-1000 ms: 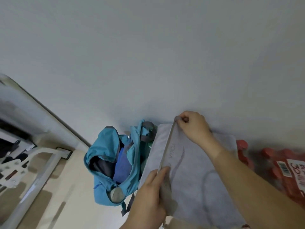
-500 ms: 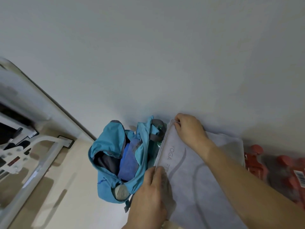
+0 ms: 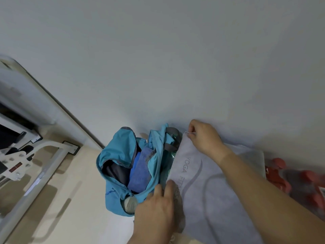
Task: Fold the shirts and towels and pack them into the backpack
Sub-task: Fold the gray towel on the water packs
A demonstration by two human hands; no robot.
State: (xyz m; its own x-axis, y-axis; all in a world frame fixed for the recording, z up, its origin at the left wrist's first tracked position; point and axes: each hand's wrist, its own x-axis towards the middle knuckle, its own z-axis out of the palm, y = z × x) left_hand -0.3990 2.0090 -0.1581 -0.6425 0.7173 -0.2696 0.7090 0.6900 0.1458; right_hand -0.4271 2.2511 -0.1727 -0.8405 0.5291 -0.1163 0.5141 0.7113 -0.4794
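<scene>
1. Fingers first: my right hand (image 3: 204, 138), right of centre, has its fingertips (image 3: 192, 126) curled in a tight pinch on the far corner of the grey towel (image 3: 219, 199). That anchors the top end of the fold.
2. My left hand (image 3: 156, 206), bottom centre, lays fairly straight fingers (image 3: 168, 188) on the near end of that same edge. Whether my thumb is tucked under in a pinch, I cannot tell.
3. Between the two hands the towel's left edge runs straight, lettering alongside it. I'd say I'm holding both ends to keep the layers lined up.
4. The rest of the towel spreads toward the lower right, up against the wall.
5. Just beside it, left of centre, the teal backpack (image 3: 119, 152) gapes open, so packing is a short reach. A blue towel (image 3: 140, 171) and something dark (image 3: 114, 171) are already inside.
6. Further out, there are red bottles (image 3: 281, 176) at the right edge and a white metal frame (image 3: 44, 166) at lower left.
</scene>
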